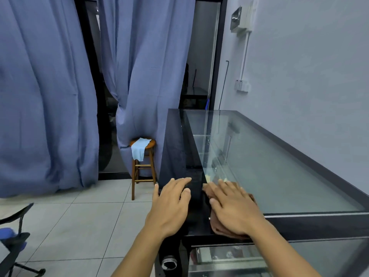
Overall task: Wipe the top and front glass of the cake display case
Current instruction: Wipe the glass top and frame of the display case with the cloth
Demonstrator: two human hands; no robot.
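Note:
The cake display case (175,140) has a black frame and a clear glass top (269,160) that runs away from me on the right. My right hand (233,206) lies flat, fingers spread, pressing a brown cloth (216,226) onto the near left corner of the glass top. My left hand (171,204) rests palm down on the black left edge strip of the case, holding nothing. The glass side (319,256) facing me shows below my right forearm, with shelves inside.
A wooden stool (142,168) with a light blue cloth (138,148) draped over it stands left of the case by blue curtains (50,96). A folding chair (14,242) sits at the lower left on the tiled floor. A wall (309,66) runs along the case's right side.

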